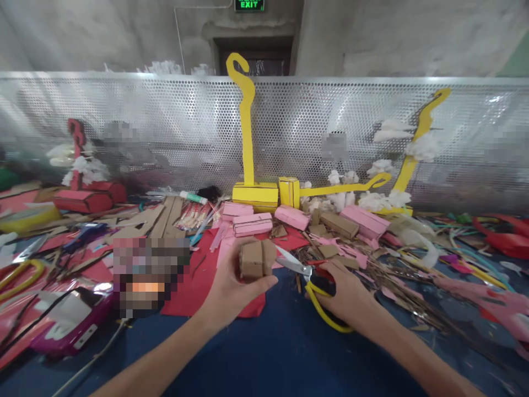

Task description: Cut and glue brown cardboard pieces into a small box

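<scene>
My left hand [231,289] is closed around a small brown cardboard box [257,258], holding it up just above the blue table [264,353]. My right hand [349,298] grips yellow-handled scissors [318,292], fingers through the loops. The blades [294,263] point left toward the box and almost touch its right side. A red paper sheet [198,281] lies under and behind my left hand.
Pink boxes [252,223], brown boxes [339,223] and cardboard scraps litter the table behind. Yellow cardboard figures [248,138] with white tufts stand against a perforated metal screen [165,127]. A red model [85,196] stands at the left. Another pair of yellow scissors [20,273] lies far left.
</scene>
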A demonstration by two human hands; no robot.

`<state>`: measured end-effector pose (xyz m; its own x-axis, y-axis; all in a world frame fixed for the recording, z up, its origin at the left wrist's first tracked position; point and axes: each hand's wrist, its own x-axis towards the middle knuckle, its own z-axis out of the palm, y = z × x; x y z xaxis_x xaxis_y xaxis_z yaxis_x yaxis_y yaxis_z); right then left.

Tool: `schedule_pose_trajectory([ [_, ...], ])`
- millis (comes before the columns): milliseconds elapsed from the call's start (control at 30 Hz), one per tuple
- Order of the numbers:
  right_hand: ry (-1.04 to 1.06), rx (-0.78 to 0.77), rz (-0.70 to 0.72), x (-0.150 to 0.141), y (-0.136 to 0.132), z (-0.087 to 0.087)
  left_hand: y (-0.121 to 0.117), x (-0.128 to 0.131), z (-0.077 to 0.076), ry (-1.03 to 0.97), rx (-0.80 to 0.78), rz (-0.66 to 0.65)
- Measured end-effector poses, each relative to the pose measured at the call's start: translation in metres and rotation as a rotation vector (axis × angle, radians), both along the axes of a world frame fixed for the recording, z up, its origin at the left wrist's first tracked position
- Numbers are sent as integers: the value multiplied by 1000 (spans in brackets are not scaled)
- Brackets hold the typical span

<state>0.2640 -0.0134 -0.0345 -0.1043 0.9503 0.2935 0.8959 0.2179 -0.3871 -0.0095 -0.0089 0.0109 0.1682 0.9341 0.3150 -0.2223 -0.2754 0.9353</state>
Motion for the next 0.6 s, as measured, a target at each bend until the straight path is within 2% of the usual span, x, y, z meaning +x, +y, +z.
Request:
schedule_pose_trajectory([
  [133,6,3,45,-2,-5,-2,-4,-3,1,54,205,19],
  [267,-47,47,89,-3,-8,-1,-2,-5,-4,98,303,-13],
  [400,-18,94,114,-4,-9,6,-1,-5,-7,162,331,-23],
  [600,6,100,169,-6,-12,10,-3,-3,-3,207,311,2],
])
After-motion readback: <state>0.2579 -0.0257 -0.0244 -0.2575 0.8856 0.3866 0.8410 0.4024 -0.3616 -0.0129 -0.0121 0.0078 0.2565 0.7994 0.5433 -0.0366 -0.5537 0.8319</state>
